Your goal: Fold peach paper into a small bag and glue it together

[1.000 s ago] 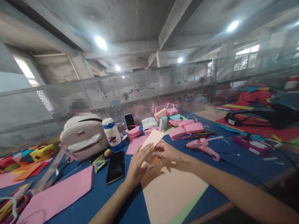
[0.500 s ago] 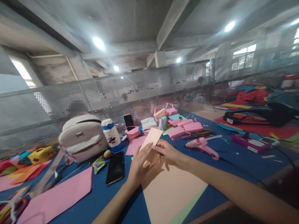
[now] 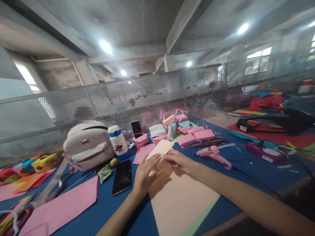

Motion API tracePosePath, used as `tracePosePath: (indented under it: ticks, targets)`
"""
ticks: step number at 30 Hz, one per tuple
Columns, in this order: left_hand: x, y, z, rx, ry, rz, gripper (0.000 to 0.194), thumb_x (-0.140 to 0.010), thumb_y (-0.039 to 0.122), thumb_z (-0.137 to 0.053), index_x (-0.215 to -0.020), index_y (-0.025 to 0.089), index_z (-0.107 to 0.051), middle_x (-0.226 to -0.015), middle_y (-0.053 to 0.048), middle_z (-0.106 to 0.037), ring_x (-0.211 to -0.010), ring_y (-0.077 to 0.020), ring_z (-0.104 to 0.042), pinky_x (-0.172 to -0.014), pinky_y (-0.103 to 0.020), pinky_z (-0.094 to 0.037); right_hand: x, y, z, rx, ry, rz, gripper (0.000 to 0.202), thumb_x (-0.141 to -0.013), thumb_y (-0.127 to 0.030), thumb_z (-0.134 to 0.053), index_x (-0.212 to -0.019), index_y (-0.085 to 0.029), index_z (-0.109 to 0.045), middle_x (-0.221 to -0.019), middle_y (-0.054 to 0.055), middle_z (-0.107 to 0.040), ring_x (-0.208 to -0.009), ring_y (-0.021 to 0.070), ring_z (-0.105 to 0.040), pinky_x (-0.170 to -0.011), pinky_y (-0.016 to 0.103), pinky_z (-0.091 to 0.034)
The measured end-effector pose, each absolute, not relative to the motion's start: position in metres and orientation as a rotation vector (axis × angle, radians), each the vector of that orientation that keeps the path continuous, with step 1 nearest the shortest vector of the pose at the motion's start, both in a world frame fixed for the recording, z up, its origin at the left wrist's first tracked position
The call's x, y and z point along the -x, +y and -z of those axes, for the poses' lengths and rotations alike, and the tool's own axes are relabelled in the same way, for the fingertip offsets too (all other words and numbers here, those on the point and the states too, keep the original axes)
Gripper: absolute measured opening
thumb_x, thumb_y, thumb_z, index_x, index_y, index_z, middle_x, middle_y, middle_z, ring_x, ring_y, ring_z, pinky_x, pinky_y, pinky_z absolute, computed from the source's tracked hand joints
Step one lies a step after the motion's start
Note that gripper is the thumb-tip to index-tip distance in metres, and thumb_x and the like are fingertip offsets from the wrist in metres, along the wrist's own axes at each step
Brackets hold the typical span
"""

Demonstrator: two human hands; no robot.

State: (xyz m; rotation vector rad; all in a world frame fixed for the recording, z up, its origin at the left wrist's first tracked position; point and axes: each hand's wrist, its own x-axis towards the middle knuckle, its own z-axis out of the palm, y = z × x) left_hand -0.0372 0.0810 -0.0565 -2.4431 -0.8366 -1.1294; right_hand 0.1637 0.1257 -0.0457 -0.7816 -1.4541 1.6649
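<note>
A small folded peach piece (image 3: 161, 147) is held between both hands, above a large peach sheet (image 3: 182, 200) that lies over a green one. My left hand (image 3: 145, 175) is closed on its left side, fingers laid across it. At its right edge, my right hand (image 3: 179, 160) pinches the piece between thumb and fingers. Right of my hands rests a pink glue gun (image 3: 213, 155) with a small red light. Pink box-like pieces (image 3: 194, 137) and small pink baskets (image 3: 139, 140) stand beyond the hands.
On the left are a black phone (image 3: 122, 177), a white bottle (image 3: 118, 142), a cream backpack (image 3: 88, 144) and a pink sheet (image 3: 64, 205). A purple device (image 3: 265, 152) with cables sits at the right. Behind the table rises a perforated metal screen (image 3: 152, 91).
The small peach piece has tipped lower and flatter between my hands. Both hands keep hold of it and have shifted only slightly.
</note>
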Motion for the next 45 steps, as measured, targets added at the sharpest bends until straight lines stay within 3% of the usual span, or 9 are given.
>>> tracePosePath:
  ticks: [7,12,16,26,34,45]
  targets:
    - [0.037,0.081,0.058,2.417,-0.854,1.203,0.051,-0.091,0.036,-0.066,-0.138,0.026,-0.050,-0.124,-0.013,-0.070,-0.115,-0.0273,-0.067,-0.105,-0.053,-0.047,-0.162,0.124,0.044,0.780,-1.509,-1.586,0.041,-0.072,-0.054,-0.075,-0.072,-0.016,-0.059,-0.050,-0.006,-0.052,-0.042,0.0058,-0.047,-0.037,0.016,-0.018]
    - [0.038,0.080,0.057,2.405,-0.930,1.268,0.048,-0.089,0.034,-0.069,-0.134,0.026,-0.054,-0.122,-0.012,-0.071,-0.112,-0.0278,-0.069,-0.105,-0.055,-0.047,-0.163,0.122,0.038,0.746,-1.568,-1.404,0.037,-0.070,-0.051,-0.076,-0.072,-0.016,-0.064,-0.058,-0.004,-0.057,-0.045,0.0069,-0.048,-0.043,0.019,-0.033]
    - [0.039,0.080,0.058,2.418,-0.944,1.280,0.047,-0.090,0.035,-0.068,-0.134,0.027,-0.056,-0.122,-0.011,-0.071,-0.112,-0.0275,-0.069,-0.106,-0.054,-0.047,-0.163,0.124,0.039,0.748,-1.579,-1.285,0.035,-0.069,-0.049,-0.075,-0.071,-0.017,-0.064,-0.060,-0.004,-0.058,-0.044,0.0077,-0.048,-0.045,0.021,-0.038]
    - [0.039,0.084,0.064,2.430,-0.912,1.259,0.054,-0.089,0.033,-0.069,-0.139,0.027,-0.051,-0.125,-0.012,-0.070,-0.108,-0.0270,-0.071,-0.105,-0.054,-0.049,-0.160,0.127,0.051,0.788,-1.633,-1.029,0.029,-0.075,-0.045,-0.072,-0.076,-0.017,-0.065,-0.067,0.000,-0.065,-0.046,0.0102,-0.052,-0.047,0.023,-0.041]
    - [0.036,0.084,0.064,2.416,-0.895,1.271,0.052,-0.089,0.036,-0.069,-0.137,0.026,-0.052,-0.124,-0.012,-0.070,-0.112,-0.0274,-0.069,-0.102,-0.055,-0.051,-0.164,0.123,0.047,0.764,-1.704,-0.813,0.015,-0.078,-0.032,-0.073,-0.089,-0.022,-0.073,-0.081,0.003,-0.074,-0.071,0.0179,-0.064,-0.065,0.027,-0.045]
    - [0.037,0.084,0.064,2.426,-0.875,1.265,0.050,-0.088,0.032,-0.071,-0.134,0.026,-0.055,-0.122,-0.010,-0.072,-0.111,-0.0268,-0.070,-0.103,-0.052,-0.051,-0.162,0.125,0.049,0.788,-1.702,-0.812,0.013,-0.077,-0.033,-0.073,-0.079,-0.020,-0.078,-0.075,0.004,-0.075,-0.062,0.0170,-0.059,-0.061,0.027,-0.042]
